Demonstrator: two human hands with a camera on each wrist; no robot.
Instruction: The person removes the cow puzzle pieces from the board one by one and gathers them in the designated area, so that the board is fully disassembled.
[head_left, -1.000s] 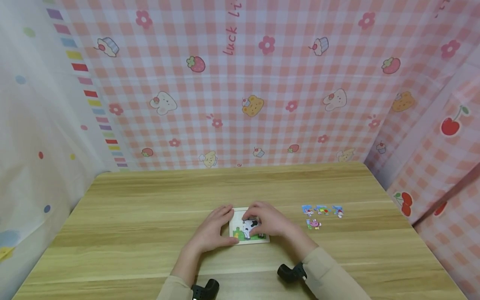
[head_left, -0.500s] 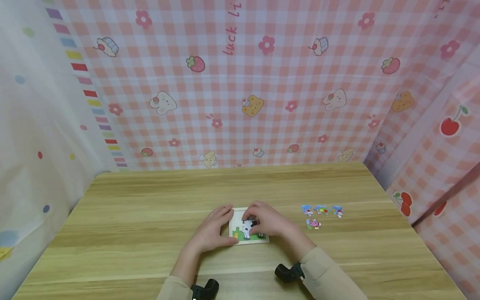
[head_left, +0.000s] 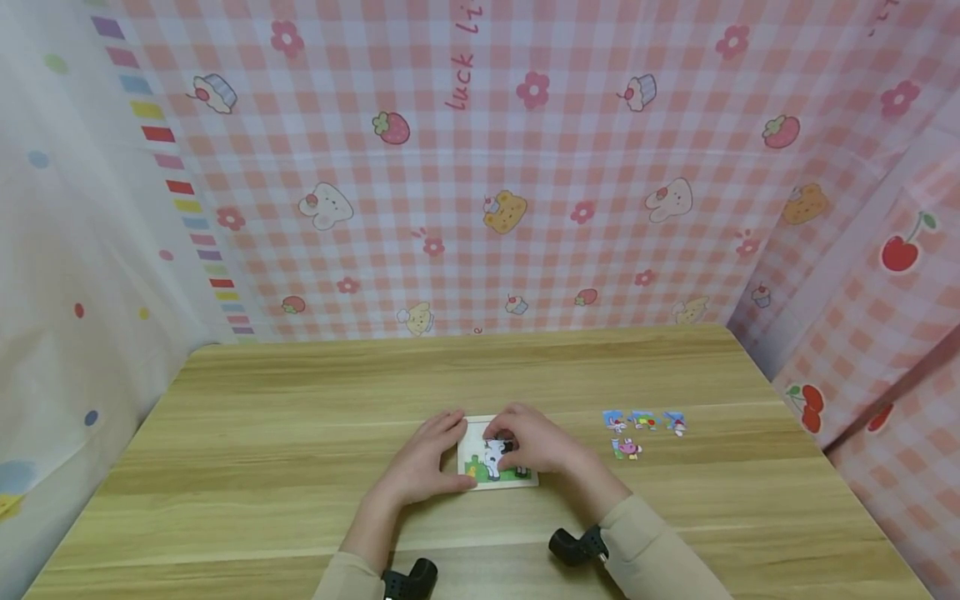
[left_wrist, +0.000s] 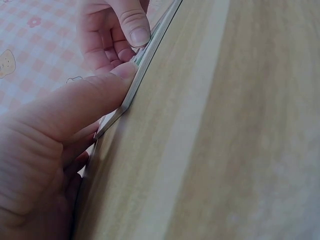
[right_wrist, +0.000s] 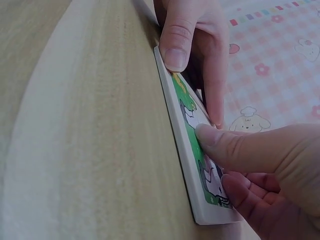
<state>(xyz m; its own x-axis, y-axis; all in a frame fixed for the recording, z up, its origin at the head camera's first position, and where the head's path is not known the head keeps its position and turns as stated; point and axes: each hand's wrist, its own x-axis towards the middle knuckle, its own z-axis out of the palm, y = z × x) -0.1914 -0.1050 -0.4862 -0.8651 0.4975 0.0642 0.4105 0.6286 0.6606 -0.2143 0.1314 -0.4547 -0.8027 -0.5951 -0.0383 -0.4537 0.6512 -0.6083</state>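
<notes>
On the counter (head_left: 300, 450), the tray (head_left: 472, 433) is gripped at nine o'clock by the left hand (head_left: 423, 458); inside, the cow piece (head_left: 493, 457) is pinched by the right hand (head_left: 538, 442), apparently for seating. Pressing seems needed.

Checked cloth (head_left: 465, 171) behind wooden table (head_left: 300, 400)

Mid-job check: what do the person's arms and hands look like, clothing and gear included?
The left hand and right hand are ungloved. The left sleeve and right sleeve are plain beige. A stubby, rounded black device sits by the left wrist, a similar one by the right.
</notes>
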